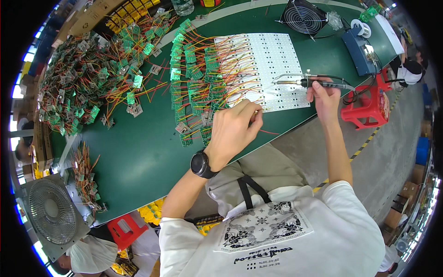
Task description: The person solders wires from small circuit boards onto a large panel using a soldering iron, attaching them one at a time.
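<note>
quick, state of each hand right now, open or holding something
Left hand: fingers curled at the near edge of the white panel; grip cannot be told.
Right hand: closed, holding the soldering iron.

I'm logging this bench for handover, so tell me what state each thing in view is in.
White panel: lying flat, wires across its left part
Soldering iron: held, tip over the panel
Right hand: closed around the iron
Left hand: curled, at the panel's lower edge
Laid-out circuit boards: in columns
Heaped circuit boards: piled loosely
Wristwatch: strapped on, face dark
Black fan: running or not, can't tell
</note>
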Demonstrator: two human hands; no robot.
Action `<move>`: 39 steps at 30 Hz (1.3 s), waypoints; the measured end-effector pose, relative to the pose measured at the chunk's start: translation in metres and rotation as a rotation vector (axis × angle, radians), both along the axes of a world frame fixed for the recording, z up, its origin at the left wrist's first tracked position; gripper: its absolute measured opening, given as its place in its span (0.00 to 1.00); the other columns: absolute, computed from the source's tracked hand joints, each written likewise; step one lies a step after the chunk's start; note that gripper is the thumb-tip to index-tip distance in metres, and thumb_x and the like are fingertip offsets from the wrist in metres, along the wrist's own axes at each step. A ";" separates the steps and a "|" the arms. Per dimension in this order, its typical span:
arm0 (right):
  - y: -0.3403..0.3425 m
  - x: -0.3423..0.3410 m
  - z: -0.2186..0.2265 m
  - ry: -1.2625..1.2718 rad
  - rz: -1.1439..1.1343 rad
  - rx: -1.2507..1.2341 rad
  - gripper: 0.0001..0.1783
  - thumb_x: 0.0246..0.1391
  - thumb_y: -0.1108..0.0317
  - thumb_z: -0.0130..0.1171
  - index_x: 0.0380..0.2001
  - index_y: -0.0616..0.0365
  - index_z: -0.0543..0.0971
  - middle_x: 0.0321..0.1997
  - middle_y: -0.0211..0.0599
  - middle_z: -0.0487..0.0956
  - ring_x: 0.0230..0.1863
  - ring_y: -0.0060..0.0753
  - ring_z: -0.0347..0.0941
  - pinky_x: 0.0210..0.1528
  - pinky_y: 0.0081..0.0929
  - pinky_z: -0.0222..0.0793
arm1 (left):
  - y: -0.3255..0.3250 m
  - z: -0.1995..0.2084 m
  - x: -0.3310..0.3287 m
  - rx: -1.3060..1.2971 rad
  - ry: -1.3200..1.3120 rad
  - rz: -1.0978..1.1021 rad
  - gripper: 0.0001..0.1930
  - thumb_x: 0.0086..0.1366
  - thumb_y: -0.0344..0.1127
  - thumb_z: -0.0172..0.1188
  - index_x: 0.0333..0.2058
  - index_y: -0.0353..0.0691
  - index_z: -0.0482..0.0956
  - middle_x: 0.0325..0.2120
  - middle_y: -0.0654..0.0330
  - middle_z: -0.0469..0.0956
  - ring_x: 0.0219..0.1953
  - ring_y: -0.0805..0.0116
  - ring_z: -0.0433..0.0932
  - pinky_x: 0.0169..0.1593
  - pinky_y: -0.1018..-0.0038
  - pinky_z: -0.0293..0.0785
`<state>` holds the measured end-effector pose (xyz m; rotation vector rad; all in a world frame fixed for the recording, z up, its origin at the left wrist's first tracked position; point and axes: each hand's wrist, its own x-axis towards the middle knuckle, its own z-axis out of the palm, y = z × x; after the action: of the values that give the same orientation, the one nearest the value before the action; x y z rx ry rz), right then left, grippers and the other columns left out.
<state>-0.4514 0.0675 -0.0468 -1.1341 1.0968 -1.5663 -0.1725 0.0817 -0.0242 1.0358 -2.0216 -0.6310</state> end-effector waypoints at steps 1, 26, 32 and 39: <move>0.002 -0.001 -0.003 0.017 0.033 0.006 0.10 0.55 0.77 0.58 0.41 0.69 0.75 0.26 0.40 0.77 0.22 0.28 0.73 0.24 0.22 0.67 | -0.001 -0.004 0.003 -0.068 -0.137 -0.022 0.04 0.55 0.28 0.64 0.30 0.40 0.79 0.23 0.60 0.76 0.20 0.63 0.76 0.23 0.72 0.70; 0.007 -0.013 -0.018 0.065 0.236 0.085 0.12 0.52 0.80 0.60 0.40 0.72 0.75 0.27 0.40 0.78 0.22 0.28 0.76 0.22 0.21 0.70 | -0.006 -0.025 -0.003 -0.169 -0.188 0.021 0.06 0.49 0.27 0.66 0.28 0.43 0.81 0.20 0.64 0.74 0.19 0.65 0.74 0.22 0.72 0.68; 0.007 -0.012 -0.017 0.080 0.230 0.084 0.12 0.51 0.81 0.60 0.40 0.71 0.75 0.29 0.41 0.78 0.22 0.28 0.76 0.22 0.21 0.70 | -0.006 -0.027 -0.001 -0.167 -0.192 0.026 0.06 0.50 0.28 0.66 0.29 0.42 0.81 0.21 0.64 0.74 0.19 0.65 0.74 0.22 0.72 0.68; 0.008 -0.015 -0.022 0.093 0.253 0.066 0.13 0.51 0.81 0.60 0.41 0.72 0.74 0.30 0.43 0.79 0.22 0.29 0.76 0.21 0.22 0.69 | -0.005 -0.030 0.002 -0.151 -0.215 0.002 0.05 0.51 0.28 0.65 0.30 0.42 0.81 0.22 0.64 0.75 0.21 0.65 0.76 0.24 0.71 0.70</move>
<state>-0.4659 0.0756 -0.0686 -1.2583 1.0148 -1.2835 -0.1703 0.0772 -0.0541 1.0513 -2.2153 -0.3714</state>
